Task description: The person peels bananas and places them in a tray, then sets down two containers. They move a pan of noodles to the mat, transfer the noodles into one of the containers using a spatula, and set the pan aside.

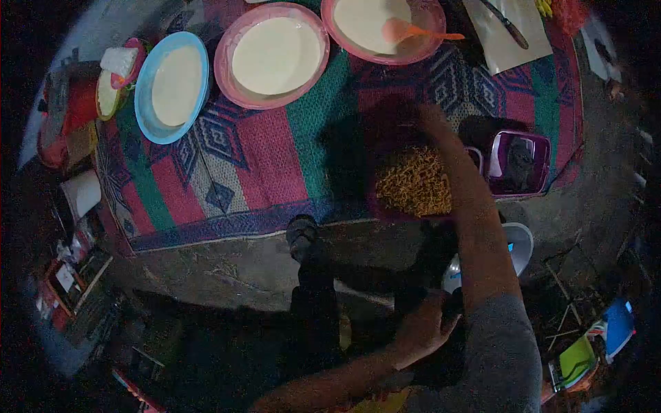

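Note:
My right arm stretches forward over a container heaped with brown, crumbly shreds (415, 182). My right hand (432, 122) is at its far side, dark in shadow, and I cannot tell what its fingers do. Just right of the forearm sits a purple tub (497, 165) with a dark thing in it. My left hand (421, 332) is low near my lap, thumb apart from the fingers, with nothing visible in it. Partly behind my right forearm, a pale metal bowl (521, 248) stands on the ground.
A striped woven mat (265, 162) spreads ahead. Along its far side stand a blue basin (140, 103) and two pink basins (224, 86), (330, 31) of white liquid; an orange ladle (420, 32) lies in the right one. A knife (508, 26) rests on a pale board (527, 62).

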Motion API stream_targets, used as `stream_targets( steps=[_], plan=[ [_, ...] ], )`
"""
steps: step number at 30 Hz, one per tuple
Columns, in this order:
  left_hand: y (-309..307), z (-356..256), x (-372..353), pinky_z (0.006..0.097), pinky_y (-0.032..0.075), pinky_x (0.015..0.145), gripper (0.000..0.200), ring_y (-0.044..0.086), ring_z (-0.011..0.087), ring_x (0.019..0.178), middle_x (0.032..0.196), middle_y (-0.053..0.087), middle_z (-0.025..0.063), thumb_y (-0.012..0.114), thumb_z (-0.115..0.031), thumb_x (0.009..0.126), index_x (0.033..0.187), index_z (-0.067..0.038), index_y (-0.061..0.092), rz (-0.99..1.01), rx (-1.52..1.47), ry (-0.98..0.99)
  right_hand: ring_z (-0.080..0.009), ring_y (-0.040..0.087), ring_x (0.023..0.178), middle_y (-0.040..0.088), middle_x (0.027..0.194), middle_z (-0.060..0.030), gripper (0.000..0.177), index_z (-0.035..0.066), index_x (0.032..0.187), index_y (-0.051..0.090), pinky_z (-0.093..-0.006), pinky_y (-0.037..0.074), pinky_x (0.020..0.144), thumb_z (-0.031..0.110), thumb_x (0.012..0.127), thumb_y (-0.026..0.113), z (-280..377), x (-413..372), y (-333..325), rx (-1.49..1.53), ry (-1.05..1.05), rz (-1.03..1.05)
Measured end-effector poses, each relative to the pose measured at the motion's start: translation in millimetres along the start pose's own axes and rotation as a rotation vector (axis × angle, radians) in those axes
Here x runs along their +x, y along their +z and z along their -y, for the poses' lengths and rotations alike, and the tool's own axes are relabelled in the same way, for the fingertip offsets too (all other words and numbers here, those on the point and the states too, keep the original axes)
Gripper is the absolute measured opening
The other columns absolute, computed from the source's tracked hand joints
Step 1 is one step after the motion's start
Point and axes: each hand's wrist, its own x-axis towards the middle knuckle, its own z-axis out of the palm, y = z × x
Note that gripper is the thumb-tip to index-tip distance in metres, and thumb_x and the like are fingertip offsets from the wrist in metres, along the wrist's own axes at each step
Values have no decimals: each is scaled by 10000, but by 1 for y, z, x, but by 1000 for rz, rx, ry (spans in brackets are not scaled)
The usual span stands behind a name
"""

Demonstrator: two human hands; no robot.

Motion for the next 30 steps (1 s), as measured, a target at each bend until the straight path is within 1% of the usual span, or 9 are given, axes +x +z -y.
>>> stream_targets(
  steps=[4,6,11,14,16,22,28,29,30],
  plan=[
    [-11,-11,0,391,439,670,379,532,303,784,875,482,192,501,-236,812,1063,24,387,-101,11,49,-225,553,685,584,791,-97,162,32,851,582,-328,447,634,143,743,536,28,-67,-71,142,-100,145],
    [-37,-24,5,398,427,706,378,514,316,855,916,474,195,493,-233,816,1077,16,380,277,-317,-240,-206,553,646,594,747,-78,149,34,830,593,-314,440,626,134,734,540,29,-106,-91,193,-92,288],
    [7,-5,-2,392,431,718,393,510,323,865,926,470,196,484,-227,819,1108,13,366,59,-199,-40,-218,582,750,599,827,-125,169,31,845,595,-328,449,675,147,731,549,-55,-96,-37,522,-267,167],
    [5,-7,3,376,451,686,394,527,318,819,894,481,193,489,-221,814,1101,26,377,40,-95,37,-235,578,794,587,864,-149,170,14,862,583,-353,454,685,123,745,526,7,-68,-58,132,-162,-121],
    [3,-6,3,369,462,666,390,536,313,792,874,487,190,493,-218,811,1089,35,387,81,37,61,-231,571,784,578,859,-151,162,2,872,569,-360,465,649,105,771,495,-25,1,-9,-731,-110,324],
    [6,4,-3,352,463,556,362,541,279,697,820,489,191,509,-213,803,1022,61,421,-299,106,287,-229,565,662,578,796,-148,180,15,828,577,-341,467,559,150,809,460,-47,15,36,-645,-19,66],
    [-2,1,-2,331,474,542,399,547,281,718,835,487,199,509,-228,802,1053,66,411,44,-82,40,-232,566,653,583,795,-144,150,-11,827,572,-338,472,566,112,771,509,-7,-8,-15,-428,-74,214],
    [11,8,-4,340,474,575,404,543,289,747,856,485,201,501,-235,805,1064,60,404,-150,-14,171,-233,566,652,584,795,-143,148,-14,827,572,-337,472,567,108,767,515,-4,-16,-25,-404,-76,228],
    [19,12,-5,350,473,607,409,539,296,775,878,483,202,493,-242,808,1075,54,398,-346,53,302,-232,569,671,586,794,-136,158,-6,833,575,-344,470,599,124,751,538,-8,-27,-36,20,-31,178]
  ],
)
